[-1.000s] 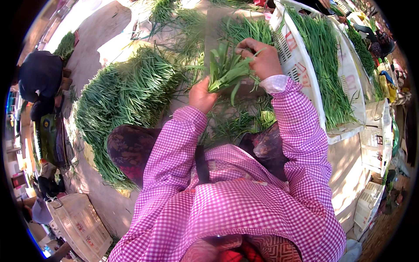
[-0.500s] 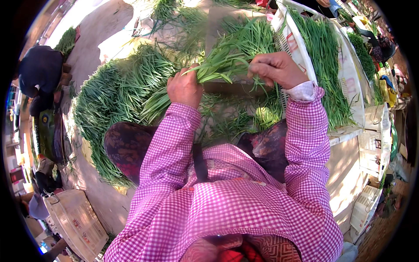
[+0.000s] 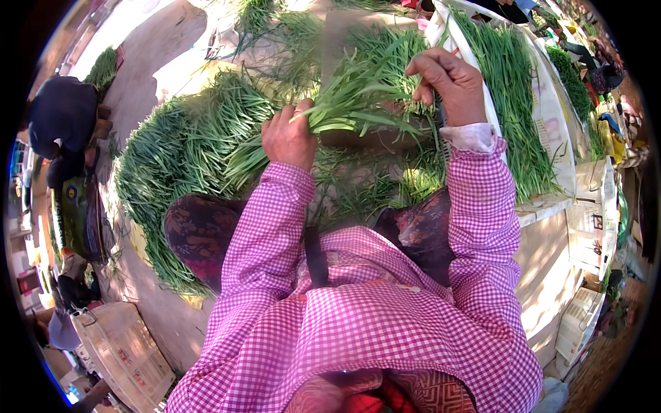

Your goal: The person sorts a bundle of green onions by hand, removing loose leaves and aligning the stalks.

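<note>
My left hand [image 3: 289, 135] is closed round a bunch of garlic chives [image 3: 351, 103]. Pale stalk ends point down to the left, and the loose leaf tips fan out to the right. Beyond those tips my right hand [image 3: 451, 82] is raised, its fingers bent together in a pinch. Whatever sits between these fingertips, if anything, is too small to make out. A large heap of chives [image 3: 186, 151] lies on the left beside my knee. More loose leaves [image 3: 372, 193] are strewn on the ground between my knees.
Close on my right stands a white plastic crate [image 3: 561, 148] packed with chives [image 3: 499, 103]. Further white crates [image 3: 589, 213] are behind it. Another crate [image 3: 124, 347] is at the lower left. A person in dark clothes [image 3: 63, 113] bends at the far left.
My right hand has moved up and slightly right, away from the leaf tips. The left hand keeps its grip on the bunch, whose leaves have shifted a little.
</note>
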The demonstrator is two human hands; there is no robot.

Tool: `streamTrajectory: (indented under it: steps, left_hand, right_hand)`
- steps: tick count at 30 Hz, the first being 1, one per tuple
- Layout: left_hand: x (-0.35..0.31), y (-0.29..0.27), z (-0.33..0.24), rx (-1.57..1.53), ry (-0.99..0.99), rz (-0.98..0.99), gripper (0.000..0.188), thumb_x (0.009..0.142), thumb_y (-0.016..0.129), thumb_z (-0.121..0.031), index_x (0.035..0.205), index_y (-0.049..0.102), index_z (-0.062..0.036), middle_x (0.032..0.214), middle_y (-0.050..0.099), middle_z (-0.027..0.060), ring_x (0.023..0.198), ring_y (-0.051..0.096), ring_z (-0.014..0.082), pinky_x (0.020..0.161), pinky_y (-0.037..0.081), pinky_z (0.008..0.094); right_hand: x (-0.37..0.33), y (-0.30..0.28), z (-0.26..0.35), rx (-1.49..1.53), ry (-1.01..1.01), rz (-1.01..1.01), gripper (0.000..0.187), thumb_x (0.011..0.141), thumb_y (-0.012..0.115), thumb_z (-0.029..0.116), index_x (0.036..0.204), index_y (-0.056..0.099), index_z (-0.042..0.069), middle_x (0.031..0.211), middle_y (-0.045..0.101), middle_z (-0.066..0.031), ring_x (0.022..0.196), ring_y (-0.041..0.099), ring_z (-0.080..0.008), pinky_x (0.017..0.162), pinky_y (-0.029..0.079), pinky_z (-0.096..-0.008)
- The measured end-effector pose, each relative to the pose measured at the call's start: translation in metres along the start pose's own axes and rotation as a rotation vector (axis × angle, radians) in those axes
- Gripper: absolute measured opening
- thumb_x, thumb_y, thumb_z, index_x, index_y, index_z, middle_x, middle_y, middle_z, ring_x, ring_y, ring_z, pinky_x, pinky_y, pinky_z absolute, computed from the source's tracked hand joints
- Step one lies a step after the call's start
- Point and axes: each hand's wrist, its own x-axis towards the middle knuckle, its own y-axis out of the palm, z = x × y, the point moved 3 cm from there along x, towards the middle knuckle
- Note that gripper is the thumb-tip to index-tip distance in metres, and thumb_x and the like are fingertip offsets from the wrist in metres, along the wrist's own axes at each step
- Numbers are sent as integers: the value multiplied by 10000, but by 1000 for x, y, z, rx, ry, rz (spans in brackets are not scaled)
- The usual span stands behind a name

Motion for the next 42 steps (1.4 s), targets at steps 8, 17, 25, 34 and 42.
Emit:
streamTrajectory:
  steps: [8, 17, 25, 34, 42]
  left_hand:
    - [2, -5, -1, -58, 75, -168, 312, 637, 676, -134, 936, 608, -189, 685, 518, 32, 655, 548, 226, 604, 385, 367]
    - [2, -2, -3, -97, 53, -143, 292, 664, 699, -181, 940, 607, -183, 676, 515, 32, 648, 549, 231, 597, 393, 375]
    - [-3, 3, 1, -196, -33, -129, 277, 665, 680, -125, 929, 608, -170, 735, 577, 37, 715, 593, 235, 616, 421, 377]
    - [-5, 5, -5, -197, -24, -99, 276, 662, 686, -127, 927, 611, -146, 752, 602, 36, 724, 603, 236, 630, 433, 379]
    - [-18, 22, 12, -230, -354, 55, 349, 694, 707, -130, 1023, 602, -84, 865, 647, 102, 803, 617, 286, 696, 467, 373]
  right_hand:
    - [5, -19, -16, -198, 63, 134, 225, 871, 612, 228, 1000, 644, 47, 729, 598, -6, 605, 522, -61, 581, 442, -219]
    - [2, 6, -7, -157, 94, -53, 179, 843, 655, 180, 866, 624, 5, 627, 556, 11, 519, 511, -51, 487, 426, -213]
    - [10, -29, -19, 134, 50, -157, 287, 860, 639, 299, 853, 624, 12, 733, 591, -15, 561, 529, -67, 584, 476, -223]
    - [2, 23, -12, -554, -302, 113, 221, 819, 662, 251, 924, 640, 58, 788, 652, -53, 681, 615, -157, 635, 468, -299]
    - [13, -21, -17, 264, -86, -262, 293, 898, 582, 313, 831, 627, 32, 656, 559, 0, 541, 551, -97, 524, 445, -223]
